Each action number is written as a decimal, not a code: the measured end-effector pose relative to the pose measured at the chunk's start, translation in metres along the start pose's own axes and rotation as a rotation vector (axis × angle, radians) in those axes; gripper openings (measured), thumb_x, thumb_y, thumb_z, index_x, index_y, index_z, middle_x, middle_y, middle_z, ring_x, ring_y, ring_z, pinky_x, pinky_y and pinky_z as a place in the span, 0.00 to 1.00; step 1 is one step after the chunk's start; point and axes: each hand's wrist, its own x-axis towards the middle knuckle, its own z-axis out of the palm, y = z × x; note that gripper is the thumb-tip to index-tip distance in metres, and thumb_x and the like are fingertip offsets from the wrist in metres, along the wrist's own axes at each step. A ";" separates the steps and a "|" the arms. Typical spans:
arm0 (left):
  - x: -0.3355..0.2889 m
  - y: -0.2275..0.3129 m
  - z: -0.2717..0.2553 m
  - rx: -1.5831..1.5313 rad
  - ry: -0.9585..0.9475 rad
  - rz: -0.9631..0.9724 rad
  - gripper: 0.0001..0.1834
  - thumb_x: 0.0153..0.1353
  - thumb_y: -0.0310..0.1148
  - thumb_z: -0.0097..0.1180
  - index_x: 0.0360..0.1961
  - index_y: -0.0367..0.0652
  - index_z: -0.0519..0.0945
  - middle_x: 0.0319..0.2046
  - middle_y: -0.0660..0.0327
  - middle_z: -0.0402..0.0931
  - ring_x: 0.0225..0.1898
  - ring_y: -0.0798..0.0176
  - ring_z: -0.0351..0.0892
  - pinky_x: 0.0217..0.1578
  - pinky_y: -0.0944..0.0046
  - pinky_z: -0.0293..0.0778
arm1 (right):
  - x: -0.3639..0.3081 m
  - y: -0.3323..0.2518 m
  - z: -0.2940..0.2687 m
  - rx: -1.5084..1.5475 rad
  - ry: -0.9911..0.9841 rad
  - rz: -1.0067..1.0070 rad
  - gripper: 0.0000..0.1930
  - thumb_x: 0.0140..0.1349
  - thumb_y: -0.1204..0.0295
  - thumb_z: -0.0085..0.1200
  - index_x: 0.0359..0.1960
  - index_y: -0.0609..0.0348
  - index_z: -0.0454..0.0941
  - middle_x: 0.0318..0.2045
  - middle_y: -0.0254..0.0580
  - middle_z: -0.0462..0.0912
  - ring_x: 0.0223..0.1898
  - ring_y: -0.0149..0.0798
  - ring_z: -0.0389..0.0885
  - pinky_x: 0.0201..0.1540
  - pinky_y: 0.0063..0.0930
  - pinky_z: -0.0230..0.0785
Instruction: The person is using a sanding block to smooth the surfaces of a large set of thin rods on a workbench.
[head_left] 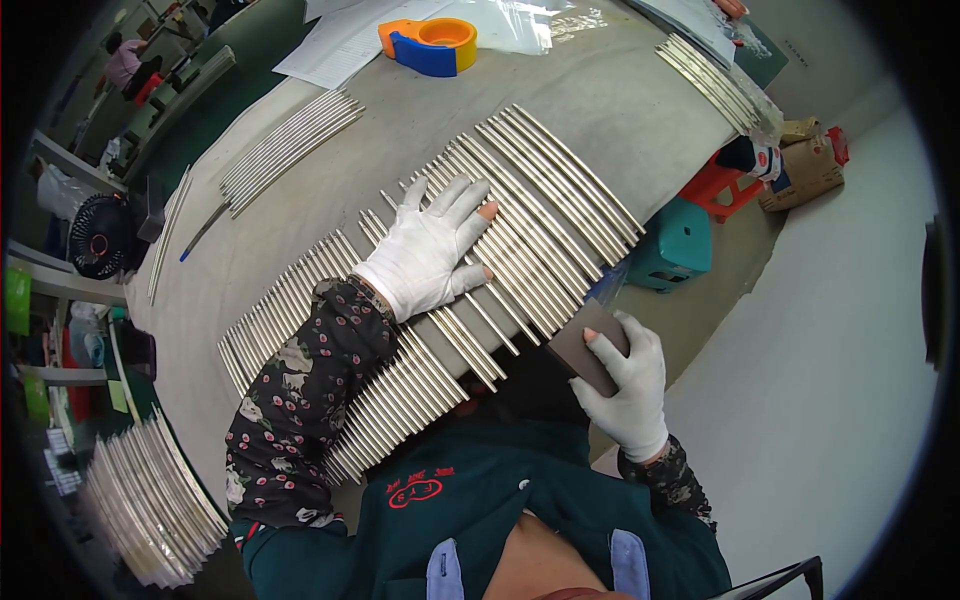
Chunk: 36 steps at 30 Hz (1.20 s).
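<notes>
A wide row of slim, shiny metal rods (545, 215) lies side by side across the table, slanting toward its near edge. My left hand (430, 245), in a white glove with a couple of bare fingertips, rests flat on the rods around the middle of the row, fingers spread. Under and beside it, a few rods sit apart with gaps between them. My right hand (632, 385), gloved the same way, grips a flat grey-brown block (583, 345) resembling a sanding sponge. That block is at the near ends of the rods, by the table edge; whether it touches them I cannot tell.
An orange and blue tape dispenser (430, 45) stands at the back beside papers (350, 45). More rods (290, 150) lie at the left, with a blue-tipped pen-like stick (205, 230). Another rod bundle (705, 85) is far right. A teal stool (675, 245) stands off the right edge.
</notes>
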 end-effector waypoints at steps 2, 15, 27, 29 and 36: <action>-0.003 0.001 -0.001 0.002 0.028 -0.007 0.38 0.60 0.54 0.48 0.63 0.37 0.63 0.66 0.48 0.54 0.69 0.48 0.50 0.65 0.39 0.45 | 0.000 0.000 0.000 -0.001 -0.009 -0.003 0.30 0.36 0.68 0.66 0.48 0.47 0.76 0.53 0.54 0.68 0.49 0.54 0.70 0.51 0.43 0.64; -0.005 -0.002 0.002 0.006 -0.002 0.010 0.38 0.62 0.57 0.43 0.65 0.41 0.57 0.66 0.47 0.52 0.68 0.45 0.50 0.65 0.38 0.44 | -0.003 0.002 0.005 -0.004 0.004 -0.003 0.31 0.36 0.68 0.67 0.49 0.47 0.75 0.53 0.53 0.68 0.49 0.53 0.69 0.51 0.43 0.64; 0.014 0.001 -0.001 -0.034 0.230 -0.033 0.38 0.62 0.57 0.44 0.68 0.48 0.56 0.70 0.48 0.43 0.71 0.44 0.42 0.66 0.37 0.39 | -0.015 -0.014 0.002 0.046 -0.034 -0.020 0.30 0.36 0.67 0.68 0.48 0.48 0.76 0.53 0.53 0.68 0.50 0.53 0.69 0.51 0.42 0.64; 0.000 -0.006 -0.008 -0.084 0.319 -0.014 0.38 0.63 0.58 0.42 0.69 0.54 0.52 0.70 0.48 0.43 0.70 0.43 0.43 0.65 0.36 0.40 | -0.015 -0.014 0.003 0.055 -0.035 -0.019 0.31 0.36 0.67 0.68 0.49 0.48 0.76 0.53 0.53 0.68 0.50 0.53 0.69 0.51 0.42 0.64; -0.084 -0.042 -0.026 0.013 0.024 -0.175 0.42 0.62 0.66 0.35 0.70 0.52 0.51 0.68 0.46 0.46 0.70 0.41 0.45 0.66 0.39 0.39 | -0.011 -0.016 0.012 0.067 0.038 -0.031 0.31 0.37 0.68 0.67 0.50 0.48 0.75 0.52 0.53 0.69 0.48 0.53 0.70 0.50 0.43 0.65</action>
